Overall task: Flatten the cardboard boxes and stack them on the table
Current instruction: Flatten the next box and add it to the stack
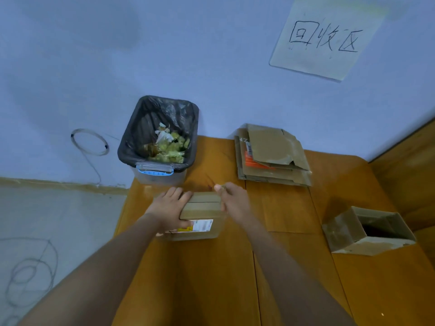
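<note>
Gripping the taped box (pixel 200 215) near the table's (pixel 211 278) left edge, left hand (pixel 170 208) clasps, right hand (pixel 231 200) pinches.

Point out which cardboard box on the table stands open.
The empty box at the table's right edge, open-topped. The labelled box between both hands is closed; the rest lie flattened in the stack.
</note>
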Demonstrator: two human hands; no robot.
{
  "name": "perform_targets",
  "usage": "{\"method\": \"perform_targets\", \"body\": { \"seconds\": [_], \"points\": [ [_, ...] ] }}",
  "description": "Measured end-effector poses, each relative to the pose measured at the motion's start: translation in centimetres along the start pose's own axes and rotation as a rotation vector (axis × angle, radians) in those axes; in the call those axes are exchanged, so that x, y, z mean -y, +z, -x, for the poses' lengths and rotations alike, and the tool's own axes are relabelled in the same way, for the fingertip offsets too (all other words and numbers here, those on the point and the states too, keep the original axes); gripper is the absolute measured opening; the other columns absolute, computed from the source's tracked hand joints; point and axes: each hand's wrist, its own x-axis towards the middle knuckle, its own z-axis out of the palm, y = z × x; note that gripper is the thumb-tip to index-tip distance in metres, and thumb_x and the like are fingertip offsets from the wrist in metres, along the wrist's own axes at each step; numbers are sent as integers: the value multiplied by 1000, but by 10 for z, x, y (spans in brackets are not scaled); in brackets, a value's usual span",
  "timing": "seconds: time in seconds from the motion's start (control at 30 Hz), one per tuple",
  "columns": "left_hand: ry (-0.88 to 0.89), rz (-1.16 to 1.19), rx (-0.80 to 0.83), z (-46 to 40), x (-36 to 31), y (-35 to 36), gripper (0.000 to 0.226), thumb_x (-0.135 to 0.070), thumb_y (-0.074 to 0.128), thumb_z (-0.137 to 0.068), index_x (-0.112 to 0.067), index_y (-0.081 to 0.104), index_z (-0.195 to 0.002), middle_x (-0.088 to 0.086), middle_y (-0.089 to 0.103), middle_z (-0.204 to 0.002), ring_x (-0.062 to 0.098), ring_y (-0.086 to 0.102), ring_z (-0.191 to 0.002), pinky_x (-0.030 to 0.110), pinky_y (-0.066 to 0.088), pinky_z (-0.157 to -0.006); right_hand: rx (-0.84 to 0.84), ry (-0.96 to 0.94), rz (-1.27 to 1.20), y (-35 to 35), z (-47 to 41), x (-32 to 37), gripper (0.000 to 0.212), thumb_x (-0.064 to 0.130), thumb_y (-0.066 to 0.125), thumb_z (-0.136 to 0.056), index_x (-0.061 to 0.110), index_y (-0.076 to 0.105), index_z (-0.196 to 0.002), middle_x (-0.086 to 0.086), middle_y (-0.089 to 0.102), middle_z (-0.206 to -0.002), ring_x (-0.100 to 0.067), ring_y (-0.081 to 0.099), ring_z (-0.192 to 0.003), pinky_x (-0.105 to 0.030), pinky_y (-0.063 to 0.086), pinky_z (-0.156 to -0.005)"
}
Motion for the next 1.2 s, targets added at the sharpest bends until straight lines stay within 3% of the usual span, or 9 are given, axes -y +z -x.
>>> {"method": "perform_targets", "body": {
  "seconds": [0.2,0.3,0.4,0.47,0.53,0.63,0.87,0.97,1.2],
  "points": [
    [62,-51,-13,-32,21,-5,89,-71,51,-77,-24,22,-147,4,31,-141,23,28,-132,37,25,-110,-35,-102,164,7,-62,19,36,41,43,-99,31,46,-65,12,51,-67,-8,48,-64,-29,33,-59],
    [80,-42,-25,-37,24,0,90,-71,50,-76,-22,25,-148,5,35,-143,23,30,-134,38,22,-112,-25,-177,122,12,-93,29,17,21,49,-98,21,66,-100,5,59,-96,-11,53,-90,-24,36,-77],
    [92,-46,-59,-38,24,5,91,-73,51,-74,-21,32,-146,5,41,-140,24,37,-130,39,24,-110,-50,-185,77,17,-119,40,33,14,51,-96,20,59,-128,3,56,-116,-12,51,-108,-20,36,-93],
    [88,-48,-59,-37,25,7,92,-75,49,-74,-22,29,-147,4,40,-140,23,36,-131,38,22,-111,-45,-203,68,23,-133,48,42,16,53,-96,23,49,-137,4,60,-119,-6,51,-103,-17,35,-88],
    [77,-41,-65,-37,25,9,93,-75,49,-73,-23,28,-147,3,39,-140,23,35,-131,38,21,-111,-39,-217,79,30,-147,55,40,18,58,-94,20,47,-132,1,64,-105,-12,57,-97,-25,42,-79],
    [86,-37,-70,-39,26,7,92,-74,51,-73,-22,32,-146,4,43,-137,25,40,-128,40,27,-109,-60,-279,157,39,-164,64,17,22,63,-90,18,49,-99,0,61,-84,-19,59,-80,-38,48,-69],
    [96,-66,-108,-41,25,4,91,-75,56,-69,-20,45,-140,5,54,-128,25,52,-117,39,39,-101,2,-299,307,49,-195,75,31,31,65,-89,22,37,-80,7,43,-65,-10,36,-54,-29,29,-51],
    [101,-67,-110,-40,25,4,91,-75,53,-69,-20,43,-141,5,53,-128,25,51,-117,39,38,-102,17,-309,341,55,-202,75,24,30,64,-90,21,46,-76,7,46,-73,-10,43,-61,-28,33,-56],
    [85,-80,-74,-43,28,9,93,-76,43,-75,-22,23,-148,5,38,-140,25,35,-128,39,22,-109,27,-383,502,53,-188,61,24,26,48,-99,13,62,-112,-3,56,-109,-19,53,-100,-33,45,-73]
  ]
}}
